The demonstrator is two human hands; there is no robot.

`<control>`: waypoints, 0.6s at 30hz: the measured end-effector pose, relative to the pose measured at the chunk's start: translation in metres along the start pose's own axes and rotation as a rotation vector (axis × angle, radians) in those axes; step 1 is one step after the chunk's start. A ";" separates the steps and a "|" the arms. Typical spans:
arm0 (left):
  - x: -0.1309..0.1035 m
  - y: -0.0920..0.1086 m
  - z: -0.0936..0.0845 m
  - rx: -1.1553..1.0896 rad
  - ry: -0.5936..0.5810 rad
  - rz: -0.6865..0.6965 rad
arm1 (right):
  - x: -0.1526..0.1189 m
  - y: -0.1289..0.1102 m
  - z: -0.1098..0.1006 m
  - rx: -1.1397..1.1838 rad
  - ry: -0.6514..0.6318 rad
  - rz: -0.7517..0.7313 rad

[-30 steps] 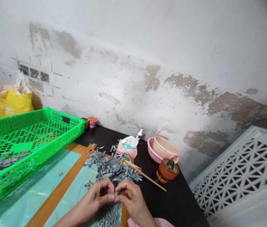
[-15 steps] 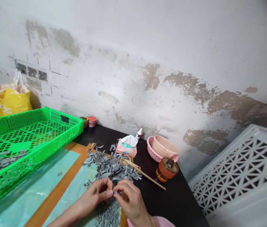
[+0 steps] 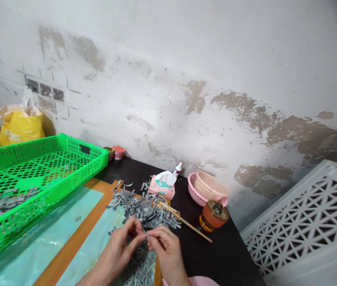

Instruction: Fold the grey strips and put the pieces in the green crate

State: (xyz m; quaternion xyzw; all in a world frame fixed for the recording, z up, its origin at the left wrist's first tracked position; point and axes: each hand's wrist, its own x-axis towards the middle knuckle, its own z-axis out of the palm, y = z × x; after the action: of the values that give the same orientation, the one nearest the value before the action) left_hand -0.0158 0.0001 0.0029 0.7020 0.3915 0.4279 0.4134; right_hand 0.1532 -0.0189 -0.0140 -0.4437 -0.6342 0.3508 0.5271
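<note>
- Gray strip [image 3: 146,235]: btwn both hands' fingertips, poss. bent, blurry
- L hand [image 3: 120,247]: thumb + index pinching strip's L side
- R hand [image 3: 167,249]: knuckles up, fingers curled, pinching R side
- Strip pile [image 3: 144,209]: just beyond

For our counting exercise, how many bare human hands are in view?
2: the bare left hand and bare right hand, fingertips close together near the heaped grey strips.
</note>
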 end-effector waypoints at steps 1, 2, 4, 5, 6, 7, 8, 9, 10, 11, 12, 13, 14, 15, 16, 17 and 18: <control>0.000 0.000 0.001 0.010 0.011 0.010 | 0.000 0.000 0.000 -0.041 0.020 -0.018; -0.001 0.001 0.002 0.021 0.020 0.022 | 0.000 -0.001 0.000 -0.080 0.040 -0.038; -0.001 0.002 0.003 0.038 0.038 0.041 | 0.000 -0.004 0.001 -0.147 0.078 -0.084; -0.001 0.003 0.004 0.044 0.047 0.045 | 0.000 -0.006 0.001 -0.172 0.094 -0.106; 0.000 0.004 0.004 0.048 0.053 0.047 | 0.000 -0.008 0.001 -0.192 0.108 -0.126; 0.000 0.005 0.004 0.050 0.056 0.048 | 0.000 -0.010 0.001 -0.205 0.121 -0.143; 0.000 0.006 0.004 0.048 0.058 0.048 | 0.000 -0.011 0.001 -0.212 0.130 -0.157; 0.001 0.007 0.003 0.043 0.058 0.046 | 0.001 -0.012 0.001 -0.215 0.138 -0.165; 0.001 0.007 0.002 0.036 0.051 0.041 | 0.001 -0.013 0.002 -0.213 0.142 -0.169; 0.001 0.008 0.002 0.028 0.042 0.033 | 0.001 -0.013 0.002 -0.208 0.145 -0.168; 0.001 0.009 0.001 0.023 0.029 0.022 | 0.001 -0.013 0.003 -0.202 0.147 -0.166; 0.002 0.010 0.000 0.022 0.013 0.012 | 0.001 -0.012 0.004 -0.198 0.150 -0.162; 0.002 0.010 0.000 0.026 -0.002 0.002 | 0.001 -0.012 0.005 -0.194 0.152 -0.157; 0.002 0.010 0.000 0.034 -0.013 -0.004 | 0.001 -0.012 0.006 -0.191 0.154 -0.150; 0.002 0.009 0.000 0.043 -0.020 -0.005 | 0.001 -0.011 0.006 -0.189 0.154 -0.138; 0.003 0.009 0.000 0.051 -0.021 0.001 | 0.001 -0.011 0.005 -0.180 0.147 -0.123; 0.003 0.008 0.000 0.055 -0.019 0.014 | 0.002 -0.010 0.004 -0.159 0.131 -0.097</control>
State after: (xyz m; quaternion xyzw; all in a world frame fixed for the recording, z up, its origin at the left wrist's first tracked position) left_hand -0.0137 0.0005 0.0113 0.7198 0.3942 0.4132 0.3945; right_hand 0.1473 -0.0210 -0.0050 -0.4750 -0.6450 0.2434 0.5469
